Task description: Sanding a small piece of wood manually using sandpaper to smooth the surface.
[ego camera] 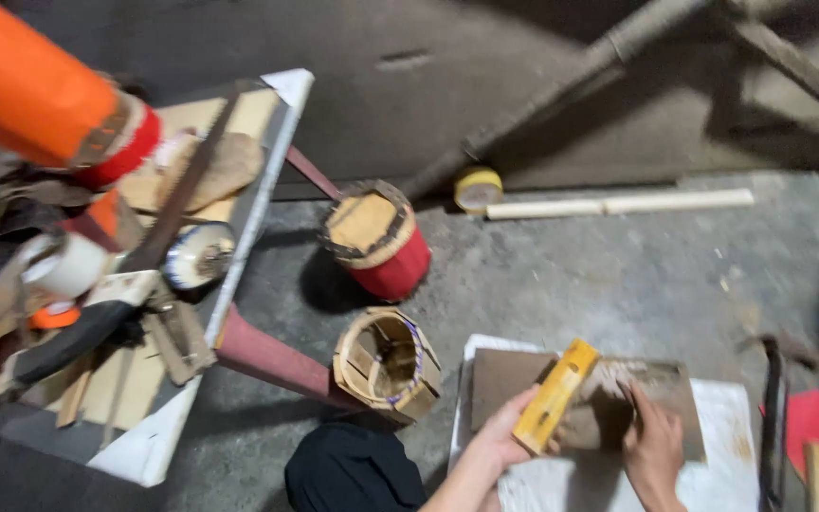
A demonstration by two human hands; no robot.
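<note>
My left hand (502,438) grips a yellow flat bar (555,394), like a small level or ruler, and holds it tilted over a brown board (509,372). My right hand (654,444) presses flat on the same brown board with its fingers spread. The board lies on a white slab (724,463) on the concrete floor. A small open wooden barrel frame (388,363) stands just left of the board.
A red drum with a wooden top (377,239) stands on the floor beyond. At left a low table (256,204) carries a hand saw (177,204), tape rolls and scraps. A yellow tape roll (478,187) and a pale stick (621,202) lie by the wall.
</note>
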